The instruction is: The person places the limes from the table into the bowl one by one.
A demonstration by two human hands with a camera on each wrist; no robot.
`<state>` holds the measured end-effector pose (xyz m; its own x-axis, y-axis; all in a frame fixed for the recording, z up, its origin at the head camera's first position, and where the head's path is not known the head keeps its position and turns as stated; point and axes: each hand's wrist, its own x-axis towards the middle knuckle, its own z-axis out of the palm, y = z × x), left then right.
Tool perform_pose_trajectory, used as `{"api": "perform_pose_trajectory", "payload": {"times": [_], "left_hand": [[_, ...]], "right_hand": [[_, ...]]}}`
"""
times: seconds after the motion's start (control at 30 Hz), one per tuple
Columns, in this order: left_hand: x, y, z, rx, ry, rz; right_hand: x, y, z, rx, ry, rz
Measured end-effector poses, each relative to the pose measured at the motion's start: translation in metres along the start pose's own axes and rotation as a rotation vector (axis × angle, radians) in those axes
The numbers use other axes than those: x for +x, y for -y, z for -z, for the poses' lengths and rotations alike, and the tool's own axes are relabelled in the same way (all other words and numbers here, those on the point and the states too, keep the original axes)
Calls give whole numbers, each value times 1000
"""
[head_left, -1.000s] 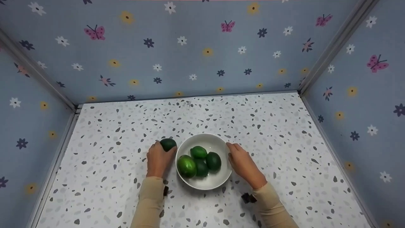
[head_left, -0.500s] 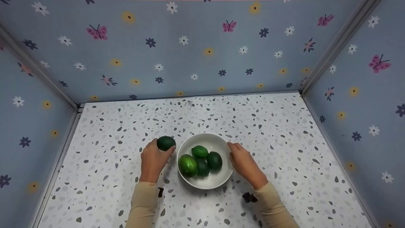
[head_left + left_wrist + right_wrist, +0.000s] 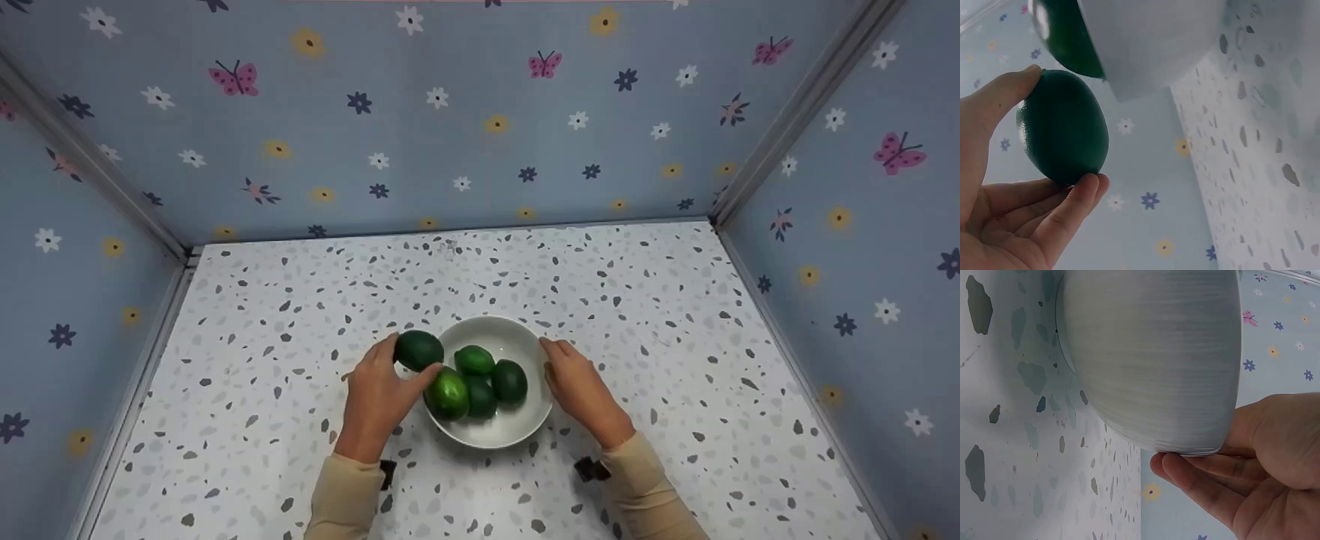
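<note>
My left hand (image 3: 379,397) pinches a dark green, egg-shaped avocado (image 3: 418,351) between thumb and fingertips, at the left rim of the white bowl (image 3: 487,437). The left wrist view shows this avocado (image 3: 1064,126) up close, just beside the bowl's outer wall (image 3: 1151,45). Inside the bowl lie a bright green lime (image 3: 474,360), a glossy lighter green fruit (image 3: 448,395) and dark green fruits (image 3: 510,383). My right hand (image 3: 585,390) holds the bowl's right side, with fingertips (image 3: 1179,467) against the outer wall near the rim; the thumb tip is hidden.
The bowl stands on a white table (image 3: 600,285) with grey speckles. Blue panels (image 3: 480,150) with flowers and butterflies enclose it at the back and both sides. Small dark blocks (image 3: 592,470) show beside both sleeves.
The left hand drew the avocado slightly up and left off the bowl's side, then moved it right until it overlaps the left rim. The right hand and bowl stay in place.
</note>
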<state>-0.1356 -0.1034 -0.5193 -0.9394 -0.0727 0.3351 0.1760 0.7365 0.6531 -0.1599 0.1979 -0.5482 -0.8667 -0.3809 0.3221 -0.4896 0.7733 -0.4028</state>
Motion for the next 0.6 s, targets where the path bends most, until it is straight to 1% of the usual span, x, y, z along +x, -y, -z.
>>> {"api": "perform_pose_trajectory", "payload": {"times": [0.2, 0.33, 0.47, 0.6], "left_hand": [[-13, -18, 5, 24, 34, -37], [-22, -28, 6, 32, 33, -94], [-29, -35, 5, 28, 26, -151], [-33, -38, 2, 20, 28, -168]], "right_hand": [[1, 1, 1, 8, 12, -22], [0, 1, 0, 7, 10, -23], [0, 2, 0, 14, 13, -33], [1, 2, -1, 15, 15, -35]]}}
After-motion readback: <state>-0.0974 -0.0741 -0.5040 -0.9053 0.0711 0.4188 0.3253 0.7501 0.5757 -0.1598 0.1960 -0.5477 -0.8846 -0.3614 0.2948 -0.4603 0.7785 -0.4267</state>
